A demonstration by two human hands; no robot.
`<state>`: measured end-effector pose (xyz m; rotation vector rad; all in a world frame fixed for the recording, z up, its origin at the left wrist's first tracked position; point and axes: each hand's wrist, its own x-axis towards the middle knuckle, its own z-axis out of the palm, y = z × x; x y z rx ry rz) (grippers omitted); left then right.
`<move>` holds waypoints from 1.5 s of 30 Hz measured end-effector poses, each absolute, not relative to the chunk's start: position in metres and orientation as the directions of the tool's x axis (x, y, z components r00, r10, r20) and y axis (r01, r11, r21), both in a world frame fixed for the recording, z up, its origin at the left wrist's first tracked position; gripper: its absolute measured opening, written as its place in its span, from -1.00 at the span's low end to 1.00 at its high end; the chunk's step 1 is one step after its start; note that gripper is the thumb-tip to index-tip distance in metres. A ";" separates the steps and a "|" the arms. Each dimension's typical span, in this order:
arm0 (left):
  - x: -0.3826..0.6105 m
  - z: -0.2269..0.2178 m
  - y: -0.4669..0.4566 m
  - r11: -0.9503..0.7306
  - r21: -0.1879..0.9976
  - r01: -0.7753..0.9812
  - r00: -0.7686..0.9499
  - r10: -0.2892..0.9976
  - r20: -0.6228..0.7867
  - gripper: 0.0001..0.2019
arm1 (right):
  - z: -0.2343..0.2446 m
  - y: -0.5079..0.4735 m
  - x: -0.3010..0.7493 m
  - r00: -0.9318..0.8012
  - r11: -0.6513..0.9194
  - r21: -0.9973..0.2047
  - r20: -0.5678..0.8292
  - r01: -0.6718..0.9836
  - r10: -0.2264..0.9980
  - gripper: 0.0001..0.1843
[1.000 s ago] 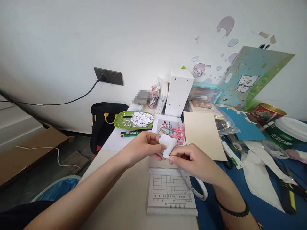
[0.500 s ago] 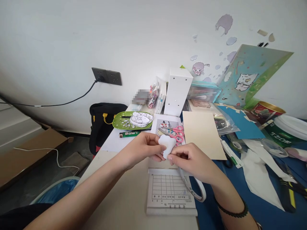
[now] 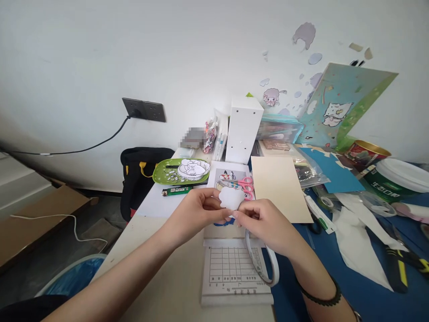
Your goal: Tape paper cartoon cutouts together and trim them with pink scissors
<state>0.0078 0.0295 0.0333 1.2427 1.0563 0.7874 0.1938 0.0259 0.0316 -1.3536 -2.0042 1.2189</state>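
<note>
A small white paper cutout [image 3: 231, 197] with a scalloped edge is held up over the desk between my hands. My left hand [image 3: 206, 206] pinches its left side between thumb and fingers. At its lower right edge, the closed thumb and fingertips of my right hand [image 3: 258, 219] meet. A white roll of tape [image 3: 274, 268] shows below my right hand, over a printed form pad [image 3: 231, 268]; whether the hand carries the roll, I cannot tell. Pink-handled scissors [image 3: 247, 182] lie behind the cutout on a sheet with a coloured drawing [image 3: 221, 172].
A green tray [image 3: 159, 174] holds line-drawn paper cutouts. Near it is a green cutter [image 3: 176, 191]. Beige card [image 3: 279, 188] lies to the right, with white paper scraps [image 3: 355, 246] and yellow-black pliers [image 3: 397, 268] beyond. A white box [image 3: 244, 129] stands behind.
The cutout has turned in my fingers, its scalloped edge now facing up and left. The whole view has shifted slightly; both hands stay at the cutout.
</note>
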 end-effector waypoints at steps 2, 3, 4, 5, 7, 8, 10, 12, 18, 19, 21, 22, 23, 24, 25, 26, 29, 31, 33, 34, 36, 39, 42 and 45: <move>0.008 0.033 0.030 0.173 0.981 0.087 0.321 0.927 -0.192 -0.82 | 0.033 0.026 0.194 -0.438 0.125 -0.860 -0.123 0.495 0.891 -0.78; 0.008 0.033 0.030 0.168 0.981 0.097 0.311 0.931 -0.190 -0.83 | 0.033 0.026 0.194 -0.437 0.119 -0.865 -0.124 0.487 0.891 -0.81; 0.009 0.033 0.030 0.161 0.981 0.110 0.301 0.935 -0.187 -0.83 | 0.033 0.026 0.194 -0.435 0.117 -0.868 -0.121 0.482 0.892 -0.83; 0.010 0.033 0.029 0.152 0.981 0.122 0.291 0.939 -0.182 -0.83 | 0.033 0.025 0.194 -0.430 0.118 -0.869 -0.116 0.481 0.895 -0.83; 0.012 0.033 0.028 0.132 0.982 0.138 0.273 0.948 -0.166 -0.82 | 0.032 0.025 0.193 -0.421 0.129 -0.866 -0.100 0.482 0.901 -0.83; 0.013 0.033 0.027 0.126 0.982 0.141 0.269 0.950 -0.160 -0.81 | 0.032 0.025 0.193 -0.418 0.136 -0.865 -0.091 0.484 0.904 -0.83; 0.014 0.033 0.026 0.122 0.982 0.144 0.269 0.950 -0.158 -0.79 | 0.031 0.025 0.192 -0.408 0.143 -0.860 -0.080 0.489 0.910 -0.82; 0.016 0.034 0.025 0.123 0.982 0.145 0.276 0.948 -0.159 -0.78 | 0.030 0.025 0.192 -0.400 0.145 -0.858 -0.075 0.493 0.914 -0.83; 0.016 0.038 0.024 0.105 0.981 0.163 0.288 0.946 -0.150 -0.78 | 0.032 0.026 0.193 -0.397 0.168 -0.850 -0.052 0.499 0.916 -0.81; 0.016 0.038 0.023 0.098 0.983 0.155 0.290 0.947 -0.140 -0.78 | 0.033 0.026 0.193 -0.398 0.176 -0.850 -0.042 0.497 0.917 -0.80; 0.013 0.038 0.024 0.072 0.993 0.094 0.291 0.952 -0.096 -0.76 | 0.035 0.024 0.193 -0.398 0.223 -0.839 0.008 0.497 0.917 -0.79; 0.011 0.037 0.024 0.057 0.998 0.036 0.291 0.955 -0.065 -0.72 | 0.036 0.024 0.193 -0.396 0.265 -0.823 0.053 0.503 0.917 -0.78; 0.010 0.036 0.025 0.046 0.998 -0.029 0.289 0.957 -0.036 -0.66 | 0.037 0.022 0.193 -0.390 0.323 -0.794 0.118 0.515 0.913 -0.77; 0.009 0.035 0.026 0.044 0.995 -0.094 0.292 0.956 -0.014 -0.58 | 0.037 0.020 0.193 -0.378 0.400 -0.746 0.213 0.532 0.901 -0.77; 0.008 0.034 0.027 0.054 0.989 -0.140 0.304 0.953 -0.009 -0.52 | 0.038 0.018 0.193 -0.358 0.491 -0.670 0.340 0.557 0.870 -0.76; 0.007 0.033 0.028 0.077 0.982 -0.172 0.325 0.945 -0.017 -0.48 | 0.038 0.016 0.193 -0.336 0.586 -0.559 0.490 0.587 0.804 -0.76; 0.009 0.032 0.026 0.180 0.956 -0.230 0.436 0.898 -0.064 -0.46 | 0.037 0.009 0.194 -0.329 0.736 -0.120 0.839 0.666 0.434 -0.81; 0.011 0.035 0.021 0.233 0.931 -0.282 0.502 0.863 -0.065 -0.48 | 0.037 0.006 0.196 -0.365 0.729 0.082 0.900 0.680 0.240 -0.88; 0.014 0.039 0.014 0.271 0.907 -0.321 0.527 0.847 -0.067 -0.51 | 0.036 0.005 0.197 -0.396 0.710 0.171 0.903 0.683 0.163 -0.89; 0.015 0.041 0.010 0.289 0.900 -0.327 0.527 0.846 -0.081 -0.52 | 0.035 0.005 0.197 -0.405 0.698 0.195 0.902 0.689 0.148 -0.86; 0.016 0.047 0.005 0.321 0.894 -0.312 0.518 0.846 -0.123 -0.53 | 0.032 0.006 0.196 -0.421 0.674 0.218 0.894 0.706 0.151 -0.82; 0.018 0.053 0.000 0.340 0.903 -0.265 0.477 0.860 -0.184 -0.59 | 0.027 0.007 0.191 -0.431 0.653 0.224 0.886 0.723 0.173 -0.79; 0.018 0.055 -0.001 0.339 0.912 -0.230 0.421 0.880 -0.221 -0.68 | 0.023 0.007 0.186 -0.440 0.659 0.226 0.880 0.718 0.177 -0.76; 0.019 0.054 0.000 0.345 0.906 -0.245 0.381 0.894 -0.237 -0.73 | 0.023 0.008 0.185 -0.460 0.647 0.237 0.865 0.725 0.199 -0.72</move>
